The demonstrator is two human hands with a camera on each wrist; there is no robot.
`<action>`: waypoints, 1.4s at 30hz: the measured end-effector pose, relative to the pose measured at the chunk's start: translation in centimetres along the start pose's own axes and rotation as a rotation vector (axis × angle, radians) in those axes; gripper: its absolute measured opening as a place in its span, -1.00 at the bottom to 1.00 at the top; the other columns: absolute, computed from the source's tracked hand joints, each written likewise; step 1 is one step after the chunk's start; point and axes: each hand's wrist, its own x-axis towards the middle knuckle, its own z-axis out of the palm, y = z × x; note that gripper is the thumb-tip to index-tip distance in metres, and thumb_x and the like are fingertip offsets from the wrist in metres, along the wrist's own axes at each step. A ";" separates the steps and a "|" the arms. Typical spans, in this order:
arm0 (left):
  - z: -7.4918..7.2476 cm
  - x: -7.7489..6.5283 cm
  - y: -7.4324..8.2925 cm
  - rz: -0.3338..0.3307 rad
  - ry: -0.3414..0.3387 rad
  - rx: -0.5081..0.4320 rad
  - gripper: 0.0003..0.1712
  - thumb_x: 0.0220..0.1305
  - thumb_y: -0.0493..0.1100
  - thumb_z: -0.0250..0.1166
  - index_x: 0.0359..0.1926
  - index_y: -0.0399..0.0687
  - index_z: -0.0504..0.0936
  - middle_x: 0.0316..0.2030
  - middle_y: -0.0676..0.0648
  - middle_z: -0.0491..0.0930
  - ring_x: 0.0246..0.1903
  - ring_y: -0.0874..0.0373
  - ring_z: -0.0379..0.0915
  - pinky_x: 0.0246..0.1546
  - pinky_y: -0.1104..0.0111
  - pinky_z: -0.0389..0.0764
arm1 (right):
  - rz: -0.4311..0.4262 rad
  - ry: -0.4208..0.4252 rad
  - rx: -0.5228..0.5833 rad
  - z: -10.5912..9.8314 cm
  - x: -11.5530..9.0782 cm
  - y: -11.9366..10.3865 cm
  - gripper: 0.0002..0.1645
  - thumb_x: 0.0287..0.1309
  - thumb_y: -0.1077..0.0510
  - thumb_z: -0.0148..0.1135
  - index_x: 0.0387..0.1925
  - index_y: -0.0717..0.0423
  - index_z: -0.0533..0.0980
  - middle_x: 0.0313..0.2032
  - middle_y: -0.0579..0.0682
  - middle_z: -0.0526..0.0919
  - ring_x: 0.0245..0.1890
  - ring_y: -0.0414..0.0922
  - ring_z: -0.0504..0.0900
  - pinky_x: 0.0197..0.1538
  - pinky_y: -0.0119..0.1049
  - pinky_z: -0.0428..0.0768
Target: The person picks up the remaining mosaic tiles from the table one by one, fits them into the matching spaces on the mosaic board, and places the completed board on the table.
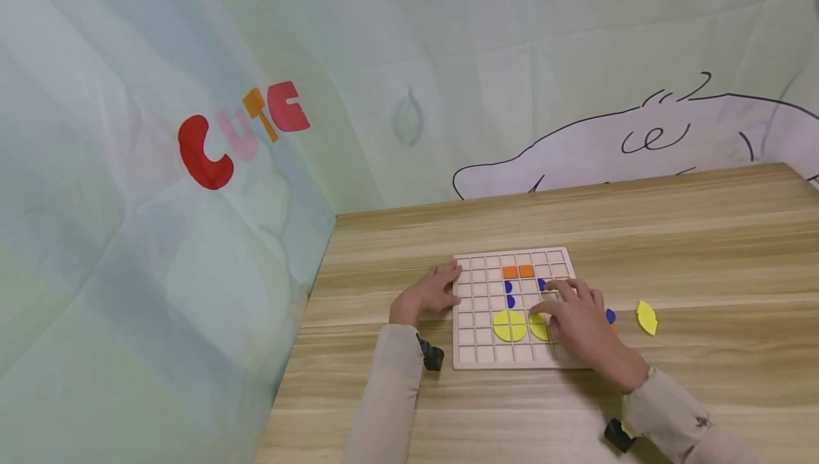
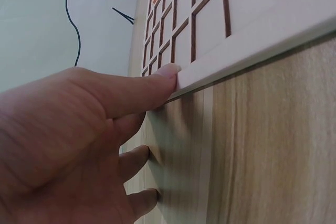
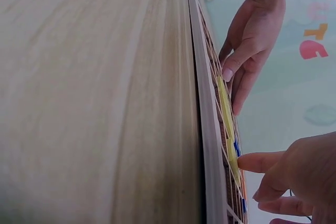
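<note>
Grid board [image 1: 470, 354]: located at the lower centre of the head view, flat on the tabletop [image 1: 384, 236]; outline nearly square, without a marked long axis; side edges run from bottom to top of the frame, the upper edge tilting slightly up toward the right. A band of tabletop separates the board's upper edge from the wall backdrop [image 1: 384, 80]; further wood surface extends below the board and toward the right of the frame.

Left hand [image 1: 430, 295]: released, fingers spread; the thumb rests on the board's left rim. Right hand [image 1: 585, 325]: released, fingers extended over the board's right part; the thumb tip is at a yellow piece [image 1: 541, 331], the index fingertip near a blue piece [image 1: 542, 284].

Orange squares [image 1: 518, 272] form a left-to-right row at the board's upper middle; blue half-discs [image 1: 510, 301] stand in a column below; a yellow disc [image 1: 503, 320] lies lower still. Right of the board, a yellow leaf-shaped piece [image 1: 647, 317] lies on the tabletop, its long axis running from upper left to lower right.
</note>
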 end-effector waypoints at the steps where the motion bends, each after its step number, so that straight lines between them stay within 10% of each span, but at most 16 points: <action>1: 0.0 0.0 0.0 0.001 0.001 -0.001 -0.24 0.40 -0.09 0.12 0.50 0.17 0.00 0.51 0.18 -0.22 0.51 0.01 -0.42 0.46 -0.03 -0.16 | -0.002 0.002 -0.001 0.0 0.0 0.0 -0.59 0.00 0.40 0.21 -0.26 -0.15 0.72 0.08 0.16 0.53 0.16 0.28 0.29 -0.02 0.19 0.27; 15: 0.1 0.1 0.0 -0.008 0.007 -0.011 -0.25 0.39 -0.09 0.13 0.50 0.19 0.01 0.51 0.19 -0.22 0.51 0.01 -0.42 0.46 -0.01 -0.16 | 0.107 0.092 -0.007 -3.7 -1.0 2.6 -0.82 0.01 0.29 0.27 -0.27 0.10 0.62 0.00 0.27 0.53 0.05 0.33 0.34 -0.09 0.22 0.26; 21: 0.1 0.1 0.0 -0.003 0.009 -0.005 -0.25 0.41 -0.08 0.11 0.50 0.19 -0.01 0.51 0.19 -0.23 0.51 0.01 -0.43 0.46 -0.01 -0.15 | 0.299 -0.075 -0.059 -6.2 -2.0 5.8 -0.65 0.13 0.12 0.23 -0.15 0.32 0.52 0.02 0.49 0.39 0.04 0.48 0.21 -0.09 0.32 0.15; 27: 0.1 0.0 -0.2 -0.002 0.009 -0.021 -0.25 0.40 -0.09 0.12 0.50 0.19 0.00 0.51 0.19 -0.22 0.51 0.01 -0.42 0.46 -0.01 -0.15 | 0.420 -0.238 -0.090 -7.8 -2.8 8.2 -0.62 0.16 0.00 0.21 -0.54 0.24 0.42 -0.31 0.39 0.40 -0.17 0.43 0.23 -0.12 0.31 0.10; 42: 0.1 0.0 -0.1 0.003 0.010 -0.031 -0.26 0.40 -0.09 0.12 0.50 0.17 0.02 0.51 0.17 -0.21 0.51 -0.01 -0.41 0.46 -0.02 -0.15 | 0.423 -0.308 -0.054 -7.9 -2.7 9.2 -0.64 0.08 -0.03 0.31 -0.61 0.12 0.47 -0.43 0.20 0.44 -0.26 0.33 0.31 -0.16 0.29 0.11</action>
